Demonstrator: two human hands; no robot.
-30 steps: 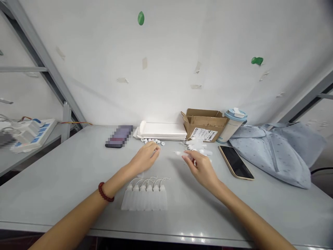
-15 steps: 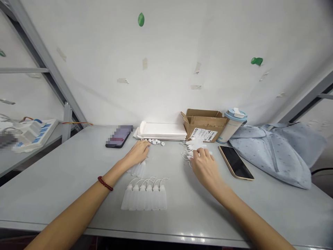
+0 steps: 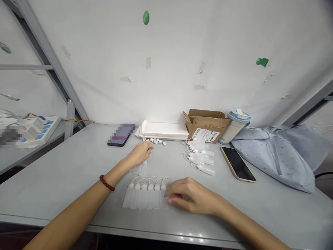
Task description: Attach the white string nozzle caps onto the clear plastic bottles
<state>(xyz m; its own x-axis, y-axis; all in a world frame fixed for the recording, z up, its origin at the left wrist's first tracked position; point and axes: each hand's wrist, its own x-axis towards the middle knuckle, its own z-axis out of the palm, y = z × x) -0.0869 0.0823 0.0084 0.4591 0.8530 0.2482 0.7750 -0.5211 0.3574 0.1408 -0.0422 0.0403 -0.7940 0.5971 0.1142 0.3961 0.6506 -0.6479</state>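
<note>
My left hand lies on the grey table with its fingers curled, just short of several small white caps. A translucent squeeze bottle lies under its wrist side. What the fingers pinch is too small to name. My right hand rests palm down at the right end of a neat row of small translucent bottles. Its fingers are bent, with the tips against the last bottle. Anything under the palm is hidden. Behind it lies a loose pile of similar bottles.
Along the wall stand a stack of white trays, an open cardboard box and a lidded cup. A dark phone lies at the left and another phone at the right, beside a light blue bag. A power strip sits far left.
My right hand has come back from the loose pile of bottles to the right end of the row. My left hand has stayed by the caps, barely moving.
</note>
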